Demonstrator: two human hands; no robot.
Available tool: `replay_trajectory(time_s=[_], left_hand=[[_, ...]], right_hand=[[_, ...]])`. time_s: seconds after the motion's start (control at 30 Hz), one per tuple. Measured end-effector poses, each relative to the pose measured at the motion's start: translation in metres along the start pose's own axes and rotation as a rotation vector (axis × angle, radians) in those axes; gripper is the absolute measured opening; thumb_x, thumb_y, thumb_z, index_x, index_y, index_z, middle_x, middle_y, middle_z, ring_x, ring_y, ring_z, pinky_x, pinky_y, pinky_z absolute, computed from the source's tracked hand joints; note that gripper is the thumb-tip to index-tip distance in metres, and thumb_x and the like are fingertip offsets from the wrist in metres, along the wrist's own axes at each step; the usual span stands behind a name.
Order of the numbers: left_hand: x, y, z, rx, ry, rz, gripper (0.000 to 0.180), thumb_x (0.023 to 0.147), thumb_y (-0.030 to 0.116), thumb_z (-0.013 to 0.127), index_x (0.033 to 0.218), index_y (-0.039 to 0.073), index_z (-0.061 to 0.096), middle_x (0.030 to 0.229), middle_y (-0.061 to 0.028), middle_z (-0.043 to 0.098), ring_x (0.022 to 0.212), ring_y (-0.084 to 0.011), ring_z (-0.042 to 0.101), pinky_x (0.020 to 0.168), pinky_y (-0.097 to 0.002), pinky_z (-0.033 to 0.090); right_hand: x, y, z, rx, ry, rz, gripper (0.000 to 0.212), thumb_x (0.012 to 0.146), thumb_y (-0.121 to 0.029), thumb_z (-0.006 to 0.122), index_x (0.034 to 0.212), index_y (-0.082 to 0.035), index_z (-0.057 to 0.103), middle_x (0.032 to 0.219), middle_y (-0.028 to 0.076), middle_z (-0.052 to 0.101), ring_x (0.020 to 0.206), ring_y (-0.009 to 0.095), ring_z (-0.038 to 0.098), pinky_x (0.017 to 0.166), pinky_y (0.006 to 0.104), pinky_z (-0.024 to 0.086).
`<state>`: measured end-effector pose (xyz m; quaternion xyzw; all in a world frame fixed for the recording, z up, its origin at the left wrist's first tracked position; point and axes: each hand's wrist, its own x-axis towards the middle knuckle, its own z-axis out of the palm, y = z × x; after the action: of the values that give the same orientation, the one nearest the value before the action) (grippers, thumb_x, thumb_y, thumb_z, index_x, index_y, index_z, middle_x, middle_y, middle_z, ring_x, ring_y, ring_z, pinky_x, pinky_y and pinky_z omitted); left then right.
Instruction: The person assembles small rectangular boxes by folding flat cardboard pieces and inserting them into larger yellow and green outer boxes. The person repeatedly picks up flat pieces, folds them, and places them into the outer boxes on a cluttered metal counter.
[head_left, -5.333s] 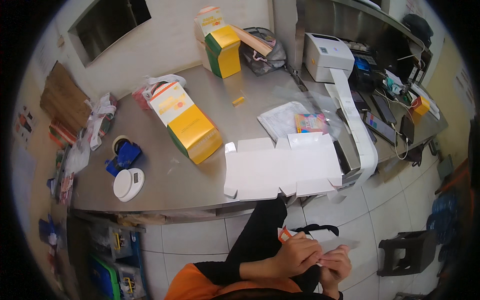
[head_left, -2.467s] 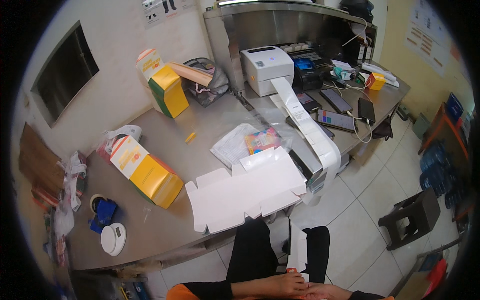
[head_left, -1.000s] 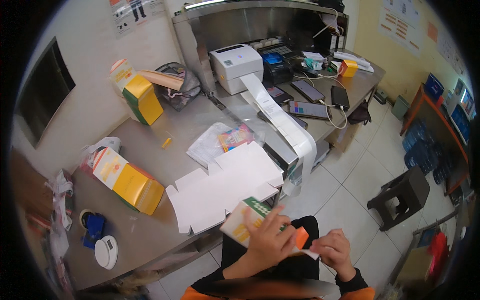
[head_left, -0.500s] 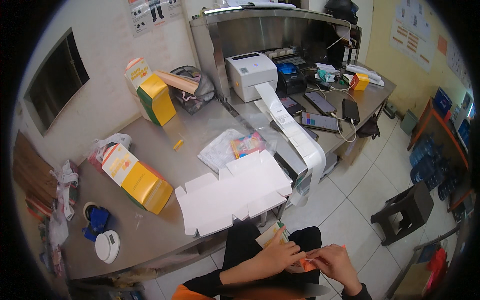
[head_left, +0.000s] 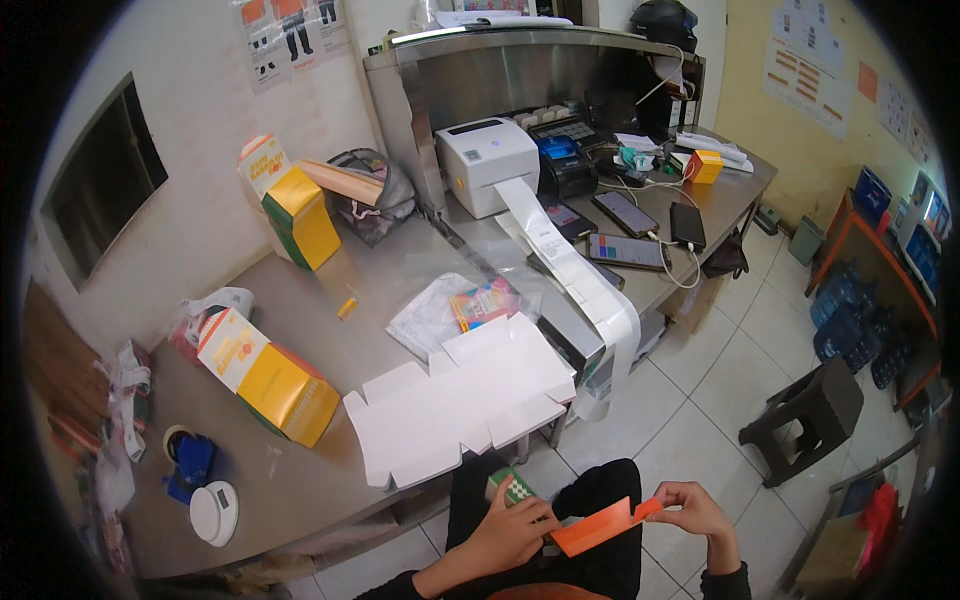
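Over my lap, my left hand (head_left: 505, 535) grips a small carton with a green patterned side (head_left: 513, 489), much of which is hidden by the fingers. My right hand (head_left: 695, 512) pinches the end of an orange card piece (head_left: 595, 530) with a notch in its upper edge. Its other end meets the fingers of my left hand; whether it belongs to the carton I cannot tell. On the table edge just ahead of my hands lies an unfolded white cardboard blank (head_left: 455, 405).
Two yellow cartons (head_left: 285, 390) stand at the table's left. Nearby are a white scale (head_left: 214, 513) and a blue tape dispenser (head_left: 190, 465). A label printer (head_left: 488, 165) trails a paper strip beside several phones (head_left: 625, 215). A dark stool (head_left: 805, 415) stands on the right.
My right hand has moved slightly right and up, drawing the orange card piece out into fuller view. The carton in my left hand has turned, showing its green side.
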<state>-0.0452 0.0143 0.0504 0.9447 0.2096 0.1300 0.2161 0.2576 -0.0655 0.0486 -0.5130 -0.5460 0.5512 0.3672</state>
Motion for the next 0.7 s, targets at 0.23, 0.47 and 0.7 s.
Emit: replay_trajectory(time_s=[0.23,0.47,0.7], left_hand=[[0.013,0.013,0.03,-0.891,0.107,-0.352,0.024,0.084,0.014,0.058,0.107,0.009,0.058,0.087,-0.0083,0.06,0.085,-0.0242,0.06,0.092,-0.0387,0.04],[0.021,0.022,0.043,-0.298,0.356,-0.111,0.019,0.083,0.021,0.063,0.097,0.008,0.063,0.085,-0.0059,0.061,0.079,-0.0242,0.059,0.079,-0.0354,0.044],[0.016,0.018,0.061,-0.276,0.356,-0.1,0.019,0.08,0.018,0.065,0.097,0.009,0.064,0.084,-0.0059,0.058,0.08,-0.0242,0.059,0.078,-0.0357,0.045]], right_hand=[[0.012,0.01,0.044,-0.13,0.338,0.015,0.014,0.083,-0.013,0.07,0.083,-0.002,0.061,0.069,-0.001,0.063,0.065,0.002,0.054,0.058,0.0194,0.045],[0.017,0.009,0.078,-0.368,0.498,-0.022,0.016,0.077,-0.012,0.07,0.074,0.0,0.06,0.059,0.006,0.06,0.055,0.007,0.053,0.052,0.0238,0.043],[0.014,0.011,0.075,-0.319,0.247,-0.005,0.015,0.084,-0.013,0.063,0.093,-0.001,0.068,0.08,0.015,0.066,0.067,0.024,0.064,0.061,0.0291,0.049]])
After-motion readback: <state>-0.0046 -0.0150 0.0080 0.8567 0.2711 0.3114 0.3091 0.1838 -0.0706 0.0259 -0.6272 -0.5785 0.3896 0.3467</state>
